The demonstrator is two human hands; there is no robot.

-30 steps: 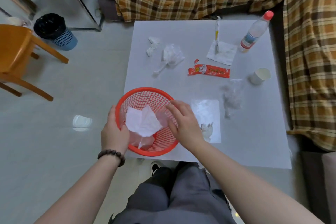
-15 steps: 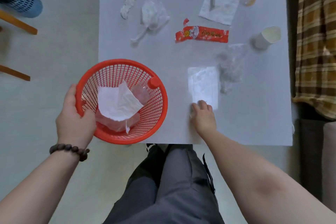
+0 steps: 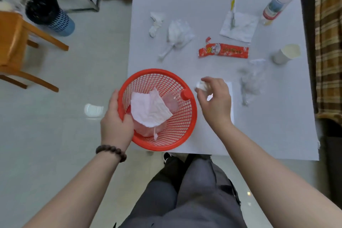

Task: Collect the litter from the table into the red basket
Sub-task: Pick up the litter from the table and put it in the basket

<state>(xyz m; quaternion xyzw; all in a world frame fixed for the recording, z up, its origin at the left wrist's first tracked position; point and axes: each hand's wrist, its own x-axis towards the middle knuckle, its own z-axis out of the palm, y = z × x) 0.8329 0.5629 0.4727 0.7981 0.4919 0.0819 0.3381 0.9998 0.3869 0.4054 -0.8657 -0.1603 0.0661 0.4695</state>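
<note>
The left hand (image 3: 115, 122) grips the rim of the red basket (image 3: 187, 131) at its 8 o'clock side, thumb curled inside the mesh. The basket sits at the near left corner of the table (image 3: 209, 5) and holds a white tissue (image 3: 149, 109) lying over a clear plastic bottle with a red cap (image 3: 184, 95). The right hand (image 3: 215, 101), just beside the basket at 3 o'clock, pinches a small white crumpled scrap (image 3: 201, 85) between thumb and fingertips. Still on the table: a red snack wrapper (image 3: 223, 51) at 12 o'clock from that hand, crumpled clear plastic (image 3: 250, 85) at 3 o'clock, a paper cup (image 3: 286, 54) on its side at 2 o'clock, and balled tissues (image 3: 177, 33) at 11 o'clock.
</note>
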